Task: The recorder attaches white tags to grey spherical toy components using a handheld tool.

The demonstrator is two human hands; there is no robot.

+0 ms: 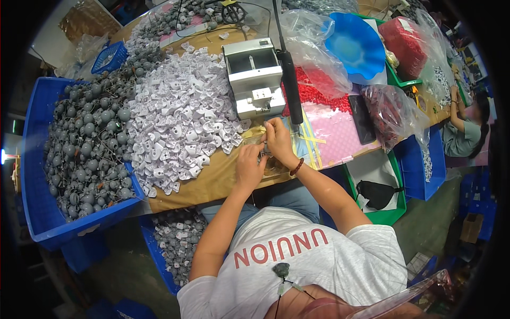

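My left hand [249, 166] and my right hand [277, 139] meet over the brown table [212, 181], both closed on a small grey and white part [264, 154] held between the fingertips. A beaded bracelet sits on my right wrist. Just left of my hands lies a big heap of small white plastic pieces [178, 119]. Behind my hands stands a small grey-white bench machine [252, 77] with a black pole [289, 80] rising beside it.
A blue crate [37, 202] at the left holds several grey ball-shaped parts with wires. A blue bin [172, 250] with assembled pieces sits under the table edge. Red parts, plastic bags and a pink mat lie right. Another person [467, 125] works far right.
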